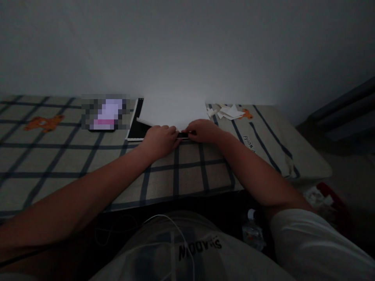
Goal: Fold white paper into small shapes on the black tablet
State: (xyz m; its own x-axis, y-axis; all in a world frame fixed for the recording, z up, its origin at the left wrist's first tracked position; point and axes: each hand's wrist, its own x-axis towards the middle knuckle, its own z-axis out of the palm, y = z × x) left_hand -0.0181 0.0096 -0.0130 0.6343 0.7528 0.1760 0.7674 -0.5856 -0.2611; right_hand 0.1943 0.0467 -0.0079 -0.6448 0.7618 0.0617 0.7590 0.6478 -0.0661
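On the table against the wall lies a white sheet of paper [172, 109] over a black sheet [137, 130] with a pale border. The paper's near left edge is folded or rolled up, so the black shows beneath it. My left hand [161, 139] is closed on the near edge of the paper, fingers curled and thumb toward the middle. Close beside it on the right, my right hand [202, 130] pinches the same edge. A narrow strip of black shows between the two hands. The fingertips are partly hidden in the dim light.
A phone [105, 113] with a lit, blurred screen lies to the left. White paper scraps [231, 112] are to the right on the checked tablecloth [111, 160]. Below the table edge stand a plastic bottle [252, 230] and a red container [334, 203] with white scraps. A white cable [181, 230] crosses my lap.
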